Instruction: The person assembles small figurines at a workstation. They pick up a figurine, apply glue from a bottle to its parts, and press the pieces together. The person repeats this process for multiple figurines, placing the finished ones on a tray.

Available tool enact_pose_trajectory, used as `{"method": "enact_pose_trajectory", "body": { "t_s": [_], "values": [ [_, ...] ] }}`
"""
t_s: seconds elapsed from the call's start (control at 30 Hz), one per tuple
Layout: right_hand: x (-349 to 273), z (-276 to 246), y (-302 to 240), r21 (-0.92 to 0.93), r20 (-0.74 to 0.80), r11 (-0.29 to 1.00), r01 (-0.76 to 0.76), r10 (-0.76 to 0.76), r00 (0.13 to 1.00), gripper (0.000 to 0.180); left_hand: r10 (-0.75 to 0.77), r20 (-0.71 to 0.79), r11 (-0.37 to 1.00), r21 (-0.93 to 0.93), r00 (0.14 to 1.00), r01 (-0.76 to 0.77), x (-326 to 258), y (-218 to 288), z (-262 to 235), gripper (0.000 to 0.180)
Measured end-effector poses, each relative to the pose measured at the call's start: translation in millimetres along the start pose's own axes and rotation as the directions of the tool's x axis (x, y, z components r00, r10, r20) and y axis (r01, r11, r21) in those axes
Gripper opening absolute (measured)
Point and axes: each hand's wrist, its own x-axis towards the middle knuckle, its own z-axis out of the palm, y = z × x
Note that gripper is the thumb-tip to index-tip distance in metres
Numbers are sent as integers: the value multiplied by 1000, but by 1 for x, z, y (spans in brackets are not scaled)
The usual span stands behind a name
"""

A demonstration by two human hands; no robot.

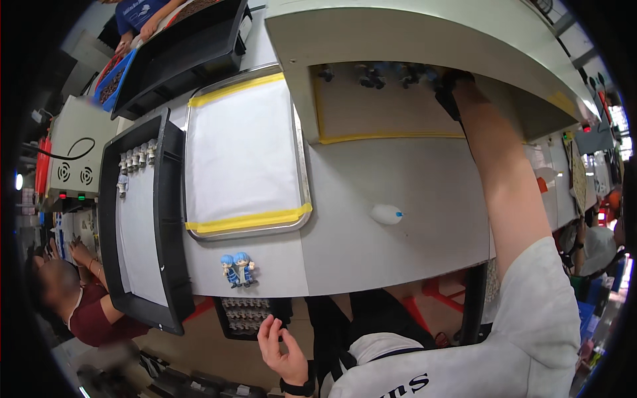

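White and long, the tabletop (398,245) runs across a busy workroom where other people sit at both sides. The person's right hand (453,86) reaches far out under a raised white shelf (411,33). Its grip is hidden in the shade there, so I cannot tell if the fingers are together or apart. Just to the left of that hand, a row of small dark figures (371,75) stands under the shelf, above a brown mat edged with yellow tape (385,109).

The left hand (282,348) hangs low, below the near edge of the tabletop. Its fingers are loosely curled and apart, and it holds nothing. A black watch (296,387) sits on that wrist. Just above this hand is a small black tray of tiny pieces (247,315), tucked under the tabletop edge. A bit higher, two little blue-haired dolls (237,268) stand side by side, touching, near the tabletop edge.

Farther up from the left hand lies a metal tray (302,166) lined with white paper and yellow tape. To its left, a long black tray (169,219) holds a row of small grey figures (136,158) at its far end. A small white bottle with a blue tip (387,214) lies on its side between the two hands.
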Motion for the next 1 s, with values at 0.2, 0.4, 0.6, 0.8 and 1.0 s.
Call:
{"method": "enact_pose_trajectory", "body": {
  "t_s": [0.2, 0.4, 0.6, 0.8, 1.0],
  "values": [
    [15, -1, 6, 311, 178, 911, -270, 223, 958, 21, 29, 52, 999, 11, 998, -30, 2, -1, 10, 30],
    [-38, -54, 38, 836, 395, 142, -530, 514, 762, 22, 75, 65, 992, -109, 995, -68, 14, 20, 6, 26],
    [-149, -204, 37, 592, 754, -646, -482, 233, 614, 27, 267, 233, 938, -287, 935, -196, 33, 53, 1, 24],
    [-225, -374, -49, 398, 836, -747, -532, 58, 546, 21, 457, 431, 854, -458, 778, -248, 47, 93, 3, 20],
    [-260, -429, -163, 283, 884, -821, -495, 24, 467, 21, 502, 525, 792, -598, 687, -122, 41, 106, 0, 33]
  ]
}}
